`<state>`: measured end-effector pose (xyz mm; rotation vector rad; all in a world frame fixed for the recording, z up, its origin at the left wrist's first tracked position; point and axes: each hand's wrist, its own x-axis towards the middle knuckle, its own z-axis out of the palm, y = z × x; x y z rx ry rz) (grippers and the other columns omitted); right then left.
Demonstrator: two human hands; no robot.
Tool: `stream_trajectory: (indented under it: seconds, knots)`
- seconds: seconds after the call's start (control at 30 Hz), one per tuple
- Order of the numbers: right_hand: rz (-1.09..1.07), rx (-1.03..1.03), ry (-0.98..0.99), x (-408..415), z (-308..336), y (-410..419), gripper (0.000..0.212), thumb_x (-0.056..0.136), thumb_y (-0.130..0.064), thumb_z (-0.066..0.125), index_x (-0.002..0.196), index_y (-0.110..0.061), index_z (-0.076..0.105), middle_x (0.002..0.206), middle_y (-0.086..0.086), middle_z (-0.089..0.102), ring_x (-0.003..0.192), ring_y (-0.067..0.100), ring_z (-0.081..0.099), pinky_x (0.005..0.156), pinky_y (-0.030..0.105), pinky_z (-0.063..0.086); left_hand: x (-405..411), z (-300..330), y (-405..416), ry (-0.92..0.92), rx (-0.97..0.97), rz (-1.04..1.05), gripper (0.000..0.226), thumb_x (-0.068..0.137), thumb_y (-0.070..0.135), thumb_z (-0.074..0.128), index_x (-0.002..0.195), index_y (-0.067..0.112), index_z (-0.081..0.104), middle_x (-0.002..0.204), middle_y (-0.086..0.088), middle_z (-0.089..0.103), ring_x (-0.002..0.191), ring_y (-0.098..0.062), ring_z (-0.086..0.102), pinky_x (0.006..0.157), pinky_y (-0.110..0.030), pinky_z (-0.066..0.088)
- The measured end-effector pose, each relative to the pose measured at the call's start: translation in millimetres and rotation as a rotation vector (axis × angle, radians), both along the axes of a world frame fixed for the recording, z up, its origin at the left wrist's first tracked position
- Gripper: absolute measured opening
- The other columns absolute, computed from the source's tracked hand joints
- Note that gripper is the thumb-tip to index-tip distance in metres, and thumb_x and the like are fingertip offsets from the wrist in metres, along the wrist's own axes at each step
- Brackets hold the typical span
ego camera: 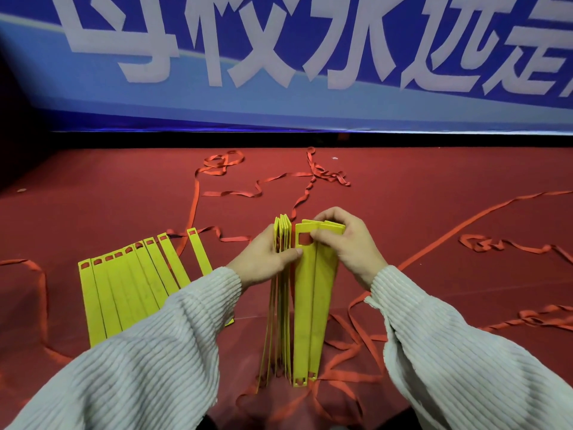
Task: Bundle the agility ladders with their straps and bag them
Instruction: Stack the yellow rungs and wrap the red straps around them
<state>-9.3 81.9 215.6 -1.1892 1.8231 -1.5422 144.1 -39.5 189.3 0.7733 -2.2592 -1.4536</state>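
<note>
A stack of yellow ladder rungs (pixel 280 305) stands on edge in front of me on the red floor. My left hand (pixel 263 259) grips its top end, thumb across the edges. My right hand (pixel 344 243) pinches the top of a couple of yellow rungs (pixel 313 305) just right of the stack, their flat faces toward me. Several more yellow rungs (pixel 124 290) lie flat and fanned out at the left, partly hidden by my left sleeve. Red straps (pixel 257 187) run through the rung slots and trail loose over the floor.
The red carpeted floor (pixel 434 181) ends at a dark ledge under a blue banner (pixel 279 97) with large white characters. More red strap loops (pixel 496 246) lie tangled at the right and around the stack's base.
</note>
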Motion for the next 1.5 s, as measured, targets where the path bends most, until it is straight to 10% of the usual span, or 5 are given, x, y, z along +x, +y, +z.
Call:
stream_trajectory:
  seconds: [0.23, 0.57, 0.7, 1.03, 1.5]
  knots:
    - [-0.195, -0.014, 0.124, 18, -5, -10, 0.017, 0.08, -0.015, 0.074, 0.08, -0.021, 0.058, 0.065, -0.01, 0.055, 0.059, 0.01, 0.047, 0.058, 0.032, 0.042, -8, -8, 1, 0.075, -0.064, -0.018, 0.061, 0.078, 0.031, 0.084, 0.132, 0.026, 0.058, 0.124, 0.008, 0.071, 0.116, -0.008, 0.066, 0.105, -0.042, 0.052]
    - [0.201, 0.01, -0.113, 11, 2, -4, 0.032, 0.086, 0.001, 0.077, 0.116, -0.009, 0.071, 0.095, 0.006, 0.068, 0.087, 0.016, 0.063, 0.082, 0.025, 0.054, -2, -6, -3, 0.053, 0.13, -0.134, 0.082, 0.075, 0.019, 0.083, 0.144, 0.029, 0.041, 0.139, 0.003, 0.061, 0.129, -0.011, 0.06, 0.106, -0.035, 0.052]
    - [0.372, 0.085, -0.29, 4, 5, 3, 0.045, 0.088, 0.0, 0.075, 0.129, -0.018, 0.071, 0.116, 0.006, 0.075, 0.109, 0.022, 0.071, 0.092, 0.035, 0.058, 2, 4, 5, 0.126, 0.073, -0.023, 0.051, 0.088, -0.003, 0.065, 0.123, 0.034, 0.062, 0.111, -0.006, 0.074, 0.1, -0.012, 0.069, 0.091, -0.03, 0.057]
    - [0.14, 0.007, -0.033, 10, 7, 2, 0.026, 0.086, 0.004, 0.058, 0.096, -0.018, 0.068, 0.083, -0.009, 0.066, 0.077, 0.007, 0.058, 0.068, 0.022, 0.049, -6, 0, 8, 0.06, 0.013, 0.072, 0.017, 0.084, 0.005, 0.063, 0.079, 0.02, 0.058, 0.068, 0.009, 0.057, 0.062, -0.008, 0.047, 0.069, -0.033, 0.045]
    - [0.126, -0.021, -0.031, 2, 0, -3, 0.025, 0.084, -0.019, 0.085, 0.106, -0.018, 0.073, 0.087, 0.0, 0.068, 0.081, 0.01, 0.063, 0.074, 0.024, 0.052, -3, -3, 1, 0.118, -0.121, -0.055, 0.045, 0.081, 0.029, 0.089, 0.123, 0.031, 0.071, 0.113, 0.013, 0.077, 0.11, -0.006, 0.07, 0.1, -0.034, 0.054]
